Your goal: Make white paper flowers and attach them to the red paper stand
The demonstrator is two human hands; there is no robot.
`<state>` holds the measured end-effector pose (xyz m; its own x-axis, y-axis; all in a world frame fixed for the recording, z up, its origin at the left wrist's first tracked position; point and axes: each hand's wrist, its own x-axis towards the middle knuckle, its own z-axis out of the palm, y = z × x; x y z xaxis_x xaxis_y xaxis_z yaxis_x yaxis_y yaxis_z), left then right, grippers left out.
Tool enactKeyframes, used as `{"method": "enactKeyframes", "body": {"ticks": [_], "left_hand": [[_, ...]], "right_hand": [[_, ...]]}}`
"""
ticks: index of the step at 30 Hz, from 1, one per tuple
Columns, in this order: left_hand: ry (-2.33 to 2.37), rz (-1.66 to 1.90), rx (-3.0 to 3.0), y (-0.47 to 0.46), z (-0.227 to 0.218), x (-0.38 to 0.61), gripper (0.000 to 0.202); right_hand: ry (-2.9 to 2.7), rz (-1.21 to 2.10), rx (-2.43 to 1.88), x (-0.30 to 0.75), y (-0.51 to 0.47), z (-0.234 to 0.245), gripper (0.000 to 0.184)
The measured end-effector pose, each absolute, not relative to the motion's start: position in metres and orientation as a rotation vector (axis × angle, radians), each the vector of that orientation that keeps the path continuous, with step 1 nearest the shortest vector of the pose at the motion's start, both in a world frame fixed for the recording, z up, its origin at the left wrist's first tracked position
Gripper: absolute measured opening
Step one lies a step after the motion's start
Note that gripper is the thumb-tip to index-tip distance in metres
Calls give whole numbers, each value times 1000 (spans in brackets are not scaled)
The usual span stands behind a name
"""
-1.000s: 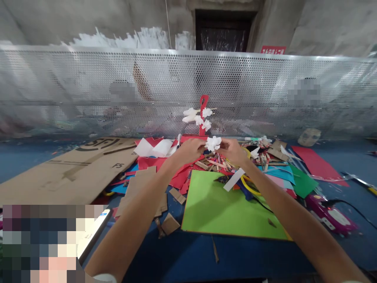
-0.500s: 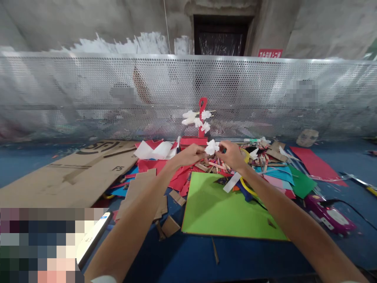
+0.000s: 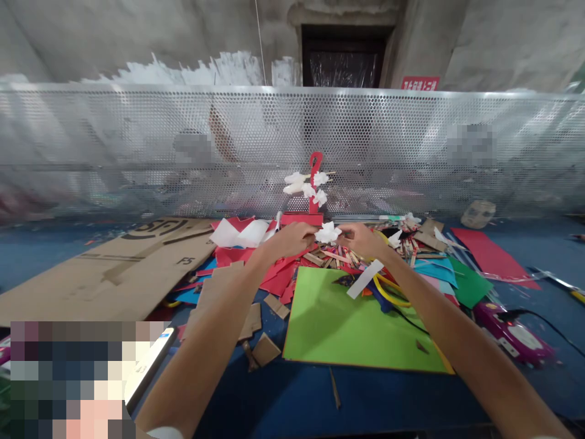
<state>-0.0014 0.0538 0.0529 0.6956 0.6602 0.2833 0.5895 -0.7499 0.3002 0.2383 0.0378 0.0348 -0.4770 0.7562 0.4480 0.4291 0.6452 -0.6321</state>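
- My left hand (image 3: 295,239) grasps the white flower (image 3: 328,233) by its left edge, thumb and fingers drawn together; how hard I press, I cannot tell.
- My right hand (image 3: 363,241) pinches the same flower from the other side; my knuckles hide part of the fingertips.
- The flower sits up between my two hands, over the heap of scraps (image 3: 338,256) and beyond the far edge of the green board (image 3: 361,332).
- Past it, a red stand (image 3: 301,218) rises before the mesh screen (image 3: 393,146), with more white blooms (image 3: 320,197) on its curl-topped post (image 3: 316,163).
- I judge the step in hand to be shaping or adjusting the flower's petals; whether it has a stem, I can't make out.
- The next move, as I judge it, calls for a light, even pinch from both sides, since thin petals could crease or tear, and for steady wrists.
- It also calls for care about my right forearm: the white strip (image 3: 364,279) and the yellow loop (image 3: 390,294) lie close by it.
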Motion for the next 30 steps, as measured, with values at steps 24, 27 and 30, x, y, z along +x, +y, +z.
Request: {"method": "enactKeyframes", "body": {"ticks": [24, 27, 30], "left_hand": [[860, 486, 2614, 58, 46, -4, 26], [818, 416, 2641, 55, 50, -6, 28], [843, 401, 2624, 55, 50, -9, 29]], "right_hand": [[-2320, 671, -908, 239, 40, 32, 24], [-2295, 741, -888, 236, 38, 29, 25], [-2230, 702, -908, 233, 35, 29, 25]]}}
